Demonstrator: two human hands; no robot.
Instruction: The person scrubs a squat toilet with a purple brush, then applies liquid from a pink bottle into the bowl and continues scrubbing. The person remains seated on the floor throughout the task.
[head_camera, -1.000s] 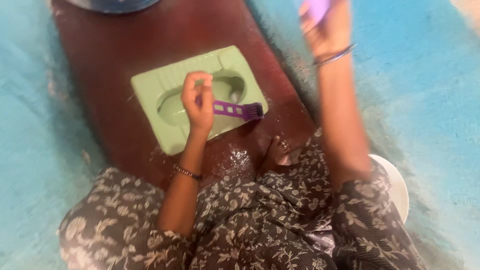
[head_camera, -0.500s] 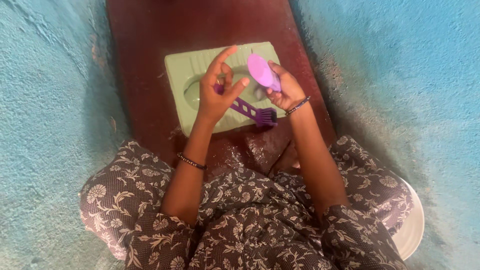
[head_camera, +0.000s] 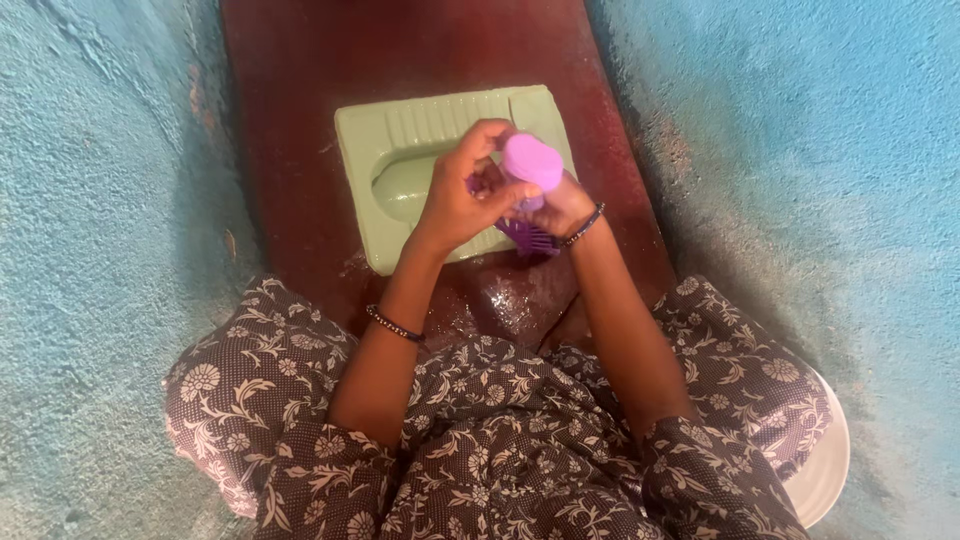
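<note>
The person sits low over a dark reddish-brown polished slab (head_camera: 300, 120), knees draped in a dark fabric printed with pale flowers (head_camera: 500, 450). Both hands are drawn together above a pale green ceramic squat pan (head_camera: 420, 125) that lies flat on the slab. The right hand (head_camera: 565, 205) is wrapped around a small lilac plastic bottle with a rounded end (head_camera: 531, 162), holding it up off the pan with that end tilted toward the camera. The left hand (head_camera: 462, 200) is curled in against the bottle, thumb and fingertips closed on its near side; whether the fingers grip a cap or just the body, I cannot tell. Just beneath the two hands, the bristled head of a purple plastic brush (head_camera: 530, 238) pokes out over the pan's near edge; its handle is hidden behind the hands. Each wrist carries a thin dark bangle. Rough turquoise-painted floor (head_camera: 100, 250) lies on either side of the slab, and a white rounded rim (head_camera: 825, 470) shows at the lower right behind the person's knee.
</note>
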